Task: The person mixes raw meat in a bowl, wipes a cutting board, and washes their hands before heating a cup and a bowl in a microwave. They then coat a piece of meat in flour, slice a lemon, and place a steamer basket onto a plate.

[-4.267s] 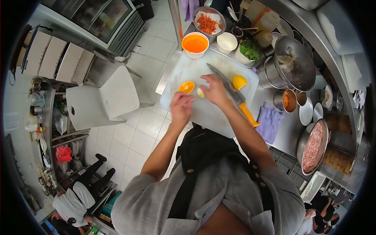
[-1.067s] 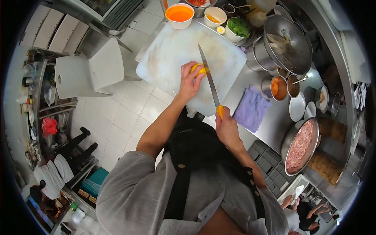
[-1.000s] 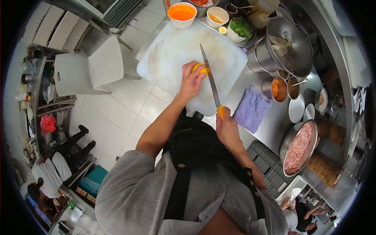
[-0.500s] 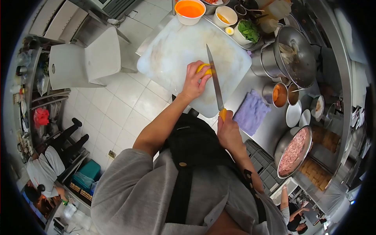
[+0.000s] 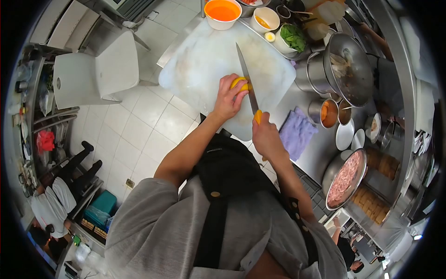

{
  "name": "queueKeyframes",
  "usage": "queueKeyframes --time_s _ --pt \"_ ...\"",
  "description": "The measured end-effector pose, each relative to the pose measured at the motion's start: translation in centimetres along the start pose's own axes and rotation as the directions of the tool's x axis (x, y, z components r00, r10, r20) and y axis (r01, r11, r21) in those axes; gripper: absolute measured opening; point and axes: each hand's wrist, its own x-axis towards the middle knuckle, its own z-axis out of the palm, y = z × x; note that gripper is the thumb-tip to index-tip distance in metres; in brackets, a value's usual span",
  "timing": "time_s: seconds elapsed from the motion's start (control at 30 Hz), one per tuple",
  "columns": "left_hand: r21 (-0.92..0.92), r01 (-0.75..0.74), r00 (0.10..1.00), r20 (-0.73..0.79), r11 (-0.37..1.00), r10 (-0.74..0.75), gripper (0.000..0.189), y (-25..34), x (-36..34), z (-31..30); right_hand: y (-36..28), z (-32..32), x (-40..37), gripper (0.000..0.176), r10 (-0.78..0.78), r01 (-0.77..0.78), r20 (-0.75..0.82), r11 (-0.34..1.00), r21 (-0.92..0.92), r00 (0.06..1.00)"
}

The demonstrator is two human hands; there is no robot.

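Observation:
On the white cutting board (image 5: 195, 69), my left hand (image 5: 227, 100) is closed around a yellow lemon (image 5: 240, 85), fingers over its top and left side. My right hand (image 5: 268, 137) grips a long knife (image 5: 247, 76) by its yellow handle. The blade lies against the lemon's right side, its tip pointing away from me toward the far part of the board. A purple cloth (image 5: 298, 132) rests on the steel counter to the right of my right hand.
Along the board's far edge stand a tub of orange liquid (image 5: 222, 13), a white bowl (image 5: 265, 19), a halved egg (image 5: 270, 36) and a bowl of green leaves (image 5: 292, 38). Right are a wok (image 5: 348, 69) and a bowl of minced meat (image 5: 344, 180). A person (image 5: 53, 202) is at left.
My right hand has drawn the knife back toward the lemon, moving up and left, so more of the blade reaches past it. My left hand keeps its hold on the lemon.

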Motion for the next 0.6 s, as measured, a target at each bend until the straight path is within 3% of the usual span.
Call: queueKeyframes --time_s 0.2,0.33,0.4,0.6 --pt "0.010 0.013 1.000 -0.008 1.000 -0.013 0.028 0.1 0.0 0.2 0.5 -0.3 -2.0 0.030 0.112 -0.111 0.066 0.994 -0.013 0.992" --pt "0.001 0.048 0.999 0.000 0.999 -0.048 0.028 0.1 -0.2 0.3 0.9 0.3 -2.0 0.030 0.083 -0.081 0.071 0.996 -0.041 0.994" --pt "0.007 0.037 0.999 0.007 0.999 -0.037 0.029 0.0 -0.3 0.4 0.3 0.4 0.9 0.025 -0.014 0.023 0.110 0.997 -0.077 0.994" --pt "0.027 0.035 0.999 0.000 0.999 -0.035 0.029 0.1 0.0 0.4 3.6 3.1 -4.3 0.020 -0.044 0.049 0.056 0.993 -0.103 0.997"
